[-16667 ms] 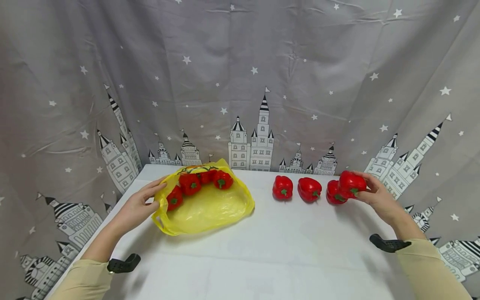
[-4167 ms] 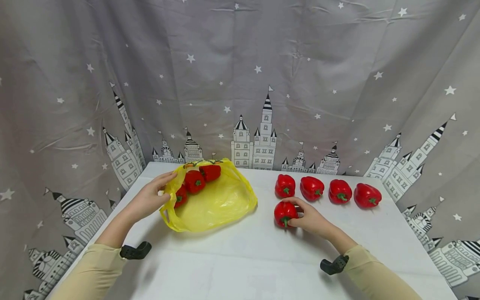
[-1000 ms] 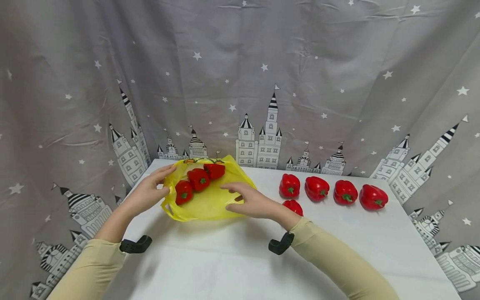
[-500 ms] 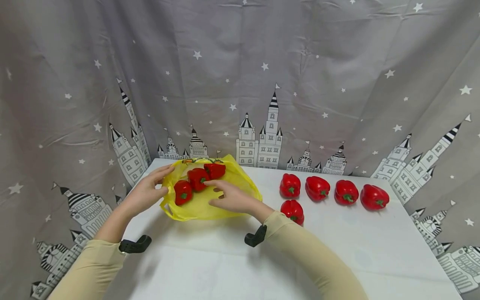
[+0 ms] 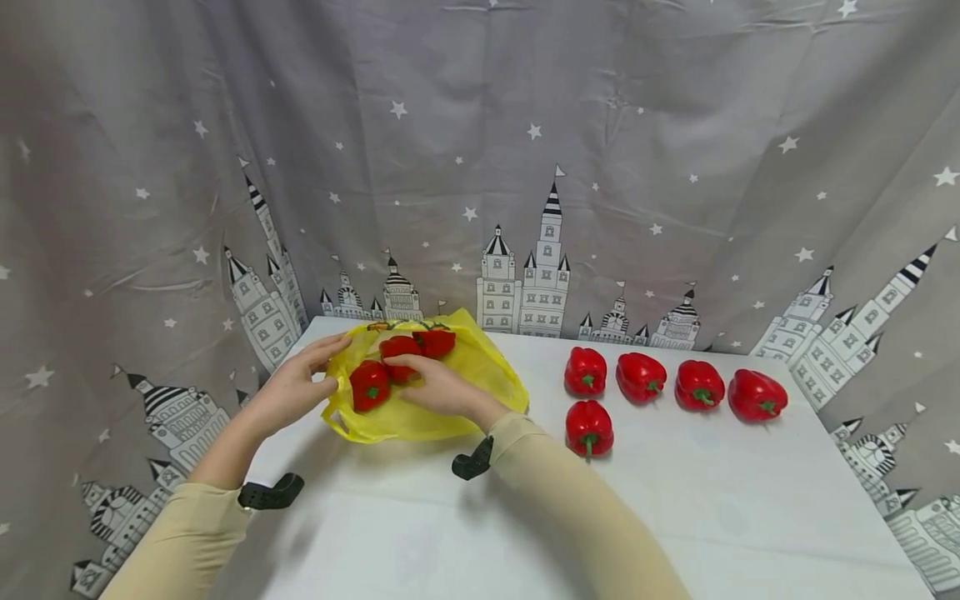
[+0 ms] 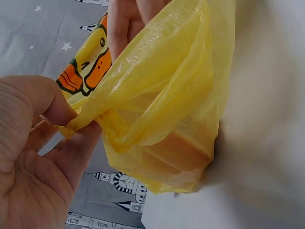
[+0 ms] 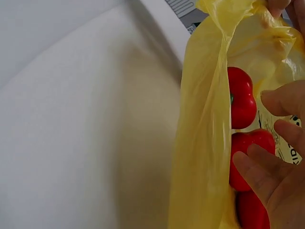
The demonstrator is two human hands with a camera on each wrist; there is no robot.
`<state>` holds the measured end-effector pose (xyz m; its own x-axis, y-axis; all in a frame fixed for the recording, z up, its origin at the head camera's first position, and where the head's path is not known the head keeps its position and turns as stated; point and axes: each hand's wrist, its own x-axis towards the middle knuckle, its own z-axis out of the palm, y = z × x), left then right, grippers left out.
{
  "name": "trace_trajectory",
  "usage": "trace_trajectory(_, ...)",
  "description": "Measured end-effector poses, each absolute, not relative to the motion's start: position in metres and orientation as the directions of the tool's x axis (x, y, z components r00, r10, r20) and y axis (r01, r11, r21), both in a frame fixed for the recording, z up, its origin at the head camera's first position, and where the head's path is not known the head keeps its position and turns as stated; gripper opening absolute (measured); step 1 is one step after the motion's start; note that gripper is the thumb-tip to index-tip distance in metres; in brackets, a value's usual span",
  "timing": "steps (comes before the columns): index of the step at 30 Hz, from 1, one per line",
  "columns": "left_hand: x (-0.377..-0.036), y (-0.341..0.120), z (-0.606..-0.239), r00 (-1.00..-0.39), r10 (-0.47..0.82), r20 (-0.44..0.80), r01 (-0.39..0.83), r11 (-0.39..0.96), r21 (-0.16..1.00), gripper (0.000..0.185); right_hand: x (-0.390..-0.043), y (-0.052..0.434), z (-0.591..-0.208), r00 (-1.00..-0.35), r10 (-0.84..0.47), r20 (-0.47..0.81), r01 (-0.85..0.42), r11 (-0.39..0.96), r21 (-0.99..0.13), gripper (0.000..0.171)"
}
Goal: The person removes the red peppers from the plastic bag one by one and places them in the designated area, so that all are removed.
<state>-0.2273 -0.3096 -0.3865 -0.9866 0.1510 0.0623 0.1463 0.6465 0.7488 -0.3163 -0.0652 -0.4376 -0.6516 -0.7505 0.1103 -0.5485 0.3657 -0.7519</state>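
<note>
My left hand [image 5: 296, 387] pinches the rim of a thin yellow plastic bag [image 5: 491, 379] between thumb and fingers. The bag lies on its side with its mouth facing me. Inside are three red bell peppers: a left one [image 5: 370, 387], a middle one [image 5: 397, 348] and a far one [image 5: 437, 342]. My right hand [image 5: 437, 388] reaches into the bag mouth at the middle pepper. In the right wrist view its fingers [image 7: 281, 98] are spread and the thumb lies in front of a pepper [image 7: 248, 143]. Whether they touch it, I cannot tell.
A row of several red peppers [image 5: 585, 372] stands at the back right of the white table [image 5: 720, 492]. One more pepper [image 5: 589, 429] sits in front of the row's left end. A grey castle-print curtain [image 5: 480, 150] hangs behind.
Earlier my right hand placed a pepper at the row's right end, then one in front of the row. Since then it has moved left, empty, into the bag. My left hand keeps the rim.
</note>
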Motion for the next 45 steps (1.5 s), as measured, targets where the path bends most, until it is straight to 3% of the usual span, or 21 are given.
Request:
trace_trajectory(11,-0.217,-0.313,-0.394,-0.987,0.159,0.023,0.123,0.651,0.749,0.067,-0.324,-0.09,-0.446,-0.67,-0.741,0.037,-0.516,0.43,-0.741,0.056)
trace_trajectory(24,-0.215,-0.309,-0.398,-0.98,0.185,0.069,0.171,0.616,0.769,0.068,-0.32,-0.114,-0.448,-0.653,-0.754,-0.066,-0.545,0.528,-0.651,0.066)
trace_trajectory(31,-0.217,-0.312,-0.394,-0.978,0.185,0.091,0.191,0.644,0.741,0.066,-0.319,-0.112,-0.447,-0.628,-0.777,-0.051,-0.637,0.55,-0.54,0.064)
trace_trajectory(45,-0.212,-0.311,-0.394,-0.984,0.168,0.058,0.152,0.633,0.759,0.067,-0.316,-0.115,-0.449,-0.652,-0.757,-0.032,-0.633,0.567,-0.527,0.054)
